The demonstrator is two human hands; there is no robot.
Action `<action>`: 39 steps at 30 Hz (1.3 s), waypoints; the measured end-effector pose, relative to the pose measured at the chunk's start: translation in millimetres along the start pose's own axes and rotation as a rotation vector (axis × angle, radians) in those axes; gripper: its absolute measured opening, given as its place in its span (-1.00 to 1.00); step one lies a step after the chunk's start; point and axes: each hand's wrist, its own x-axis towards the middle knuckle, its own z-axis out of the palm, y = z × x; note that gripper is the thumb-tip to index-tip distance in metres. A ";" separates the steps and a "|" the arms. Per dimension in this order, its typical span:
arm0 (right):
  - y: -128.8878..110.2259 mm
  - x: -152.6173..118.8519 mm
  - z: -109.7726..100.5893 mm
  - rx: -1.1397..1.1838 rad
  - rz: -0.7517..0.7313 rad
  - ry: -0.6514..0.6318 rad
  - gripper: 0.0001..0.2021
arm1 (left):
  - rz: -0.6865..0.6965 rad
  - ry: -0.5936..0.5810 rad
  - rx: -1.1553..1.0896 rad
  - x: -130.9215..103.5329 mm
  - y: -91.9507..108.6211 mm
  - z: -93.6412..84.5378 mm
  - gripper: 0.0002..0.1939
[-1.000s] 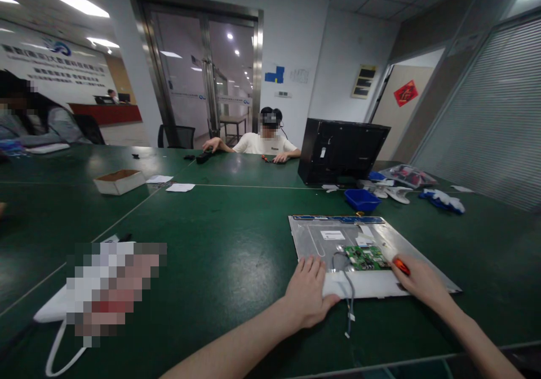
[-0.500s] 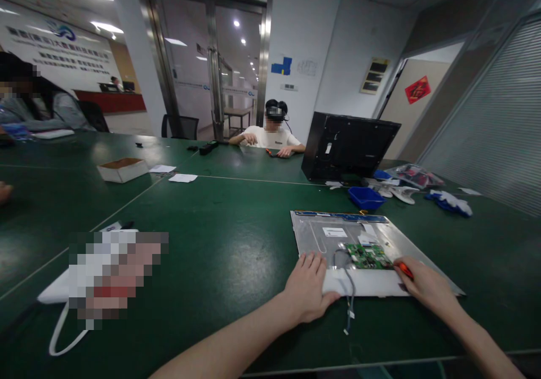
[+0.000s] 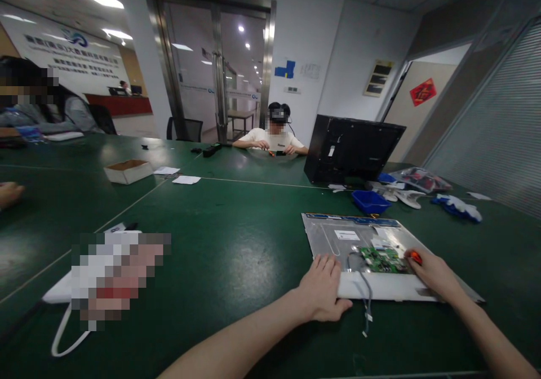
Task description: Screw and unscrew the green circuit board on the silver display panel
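Note:
A flat grey display panel (image 3: 333, 230) lies back side up on the table in front of me. Fixed near its lower middle is a green circuit board (image 3: 382, 259), with a grey cable (image 3: 367, 289) running from its left side over a white strip (image 3: 380, 286) and the front edge. My left hand (image 3: 323, 286) rests with fingers outstretched on the panel's left front corner. At the board's right end, my right hand (image 3: 429, 269) is closed around a screwdriver (image 3: 416, 257) with a red-orange handle. Its tip is hidden by the fingers.
Behind the panel are a blue tray (image 3: 371, 201), a black monitor (image 3: 359, 148) and gloves (image 3: 459, 207). A white box (image 3: 128, 172) and papers lie to the left, near a pixelated white object (image 3: 59, 286) with a cord. Co-workers sit opposite and at far left.
The view has shifted slightly, and the panel and both my hands appear further right. My right hand and the screwdriver handle sit a little higher beside the board. My left hand stays on the panel's corner.

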 end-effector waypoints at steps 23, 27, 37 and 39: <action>-68.0 37.8 6.5 0.035 -0.234 -0.157 -0.73 | -0.140 0.052 -0.017 17.8 -15.6 6.3 0.23; -63.8 40.8 7.7 0.032 -0.231 -0.157 -0.71 | -0.154 0.056 -0.025 29.5 -12.5 12.5 0.22; -23.3 27.8 -13.4 0.028 -0.199 -0.187 -0.58 | -0.172 0.091 -0.007 53.4 -1.9 24.8 0.13; -5.5 19.2 -18.1 0.036 -0.182 -0.198 -0.60 | -0.170 0.089 -0.001 54.3 -2.2 24.8 0.12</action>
